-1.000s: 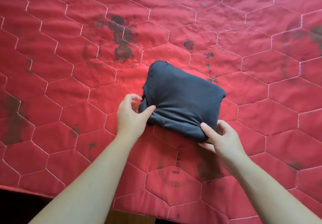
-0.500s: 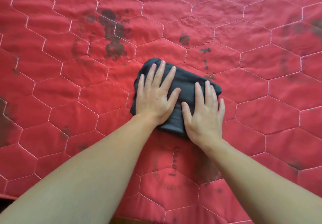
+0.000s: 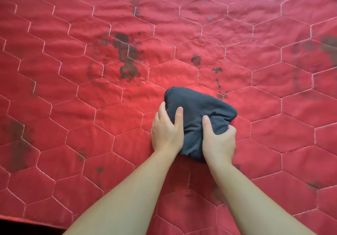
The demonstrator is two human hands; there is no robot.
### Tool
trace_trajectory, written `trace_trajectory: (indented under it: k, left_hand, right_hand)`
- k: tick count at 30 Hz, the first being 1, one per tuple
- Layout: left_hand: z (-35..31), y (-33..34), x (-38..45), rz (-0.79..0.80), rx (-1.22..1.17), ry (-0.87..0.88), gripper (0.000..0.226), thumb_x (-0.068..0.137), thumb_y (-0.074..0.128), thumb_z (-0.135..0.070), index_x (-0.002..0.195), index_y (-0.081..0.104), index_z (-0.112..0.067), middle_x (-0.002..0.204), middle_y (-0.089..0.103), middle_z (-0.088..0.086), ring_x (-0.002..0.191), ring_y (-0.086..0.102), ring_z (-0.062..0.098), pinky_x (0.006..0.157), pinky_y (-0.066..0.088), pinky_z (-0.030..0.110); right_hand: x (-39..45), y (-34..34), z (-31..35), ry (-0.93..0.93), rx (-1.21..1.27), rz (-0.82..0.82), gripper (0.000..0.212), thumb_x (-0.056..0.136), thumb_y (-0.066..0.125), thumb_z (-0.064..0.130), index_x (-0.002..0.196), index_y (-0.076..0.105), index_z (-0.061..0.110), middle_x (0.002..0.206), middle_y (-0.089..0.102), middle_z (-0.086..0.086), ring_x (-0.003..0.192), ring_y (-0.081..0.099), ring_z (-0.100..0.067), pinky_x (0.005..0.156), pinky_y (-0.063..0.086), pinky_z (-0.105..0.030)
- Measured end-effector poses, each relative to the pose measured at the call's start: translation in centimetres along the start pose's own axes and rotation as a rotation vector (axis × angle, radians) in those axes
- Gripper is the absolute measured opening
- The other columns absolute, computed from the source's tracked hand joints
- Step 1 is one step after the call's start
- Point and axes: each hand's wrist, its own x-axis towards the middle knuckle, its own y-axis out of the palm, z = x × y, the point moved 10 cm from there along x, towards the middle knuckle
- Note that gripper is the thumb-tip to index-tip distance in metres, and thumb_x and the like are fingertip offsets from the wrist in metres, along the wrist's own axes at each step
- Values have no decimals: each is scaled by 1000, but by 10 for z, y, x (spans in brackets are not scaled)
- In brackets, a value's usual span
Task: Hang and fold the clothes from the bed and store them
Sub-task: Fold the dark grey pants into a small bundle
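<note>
Half a second ago both palms pressed flat on top; now the left hand (image 3: 166,131) and right hand (image 3: 218,140) clasp the folded dark garment (image 3: 197,110) from its sides, fingers tucked beneath, thumbs on top; the bundle's long axis runs from near right to far left; plump, charcoal, creased, it sits on the red quilted bedspread (image 3: 91,107), right of centre.

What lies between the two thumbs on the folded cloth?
Only dark cloth: the head view shows a bare strip of it between the left hand and the right hand, both gripping it.
</note>
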Motion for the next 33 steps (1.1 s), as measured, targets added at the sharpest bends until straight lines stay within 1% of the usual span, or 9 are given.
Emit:
trace_trajectory:
  k: [3,5,7,10,15,21,26,30,33]
  left_hand:
    - [13,8,-5,62,-218,-183,62,92,46,-61,134,51,-16,131,59,3,124,51,22,99,37,32]
    - [18,7,-3,53,-321,-230,57,87,51,-65,95,63,-10,93,67,3,92,60,24,81,45,35]
    - [27,8,0,93,-418,-312,56,80,59,-68,68,50,-14,67,52,-2,65,49,19,62,39,32]
    - [38,12,-3,210,-478,-413,66,67,67,-73,84,65,-10,78,62,-2,69,59,17,67,48,31]
    - [36,11,-13,232,-455,-451,59,78,67,-63,96,71,-6,99,74,4,93,71,22,82,56,38]
    - [47,0,-14,143,-366,-385,54,80,63,-64,91,69,-11,91,73,2,74,64,13,64,49,27]
    - [56,3,-20,170,-484,-464,51,83,64,-59,92,70,-10,86,72,-3,72,66,13,61,52,24]
    - [52,7,-29,229,-612,-532,49,82,64,-61,91,71,-14,86,75,-5,77,72,12,63,57,25]
    - [26,-19,-26,111,-636,-468,49,86,60,-59,87,67,-11,82,69,-6,72,66,12,61,52,24]
  right_hand:
    - [11,2,-5,81,121,58,66,73,65,68,105,57,10,100,63,-1,95,59,-23,88,47,-38]
    - [16,0,-4,96,180,117,60,71,70,65,92,62,10,91,67,-3,88,64,-24,82,52,-38]
    - [18,-2,-2,92,239,193,45,74,75,54,81,64,11,80,67,-1,76,64,-20,71,52,-33]
    - [24,-10,0,8,298,238,27,80,74,42,72,68,17,74,68,4,72,63,-17,73,55,-38]
    - [27,-32,6,-178,199,90,25,91,60,41,81,64,18,76,65,10,76,60,-14,73,47,-33]
    - [26,-11,-16,71,177,144,66,62,69,73,91,63,14,89,67,4,81,62,-16,77,51,-35]
    - [17,12,-5,79,300,372,30,81,72,46,85,67,16,89,72,0,83,68,-17,80,54,-34]
    - [21,-5,13,-55,370,319,25,87,67,43,85,69,18,87,73,1,82,69,-17,77,56,-33]
    - [18,-28,48,-179,380,252,24,92,62,38,80,67,18,79,69,5,71,62,-10,69,51,-28]
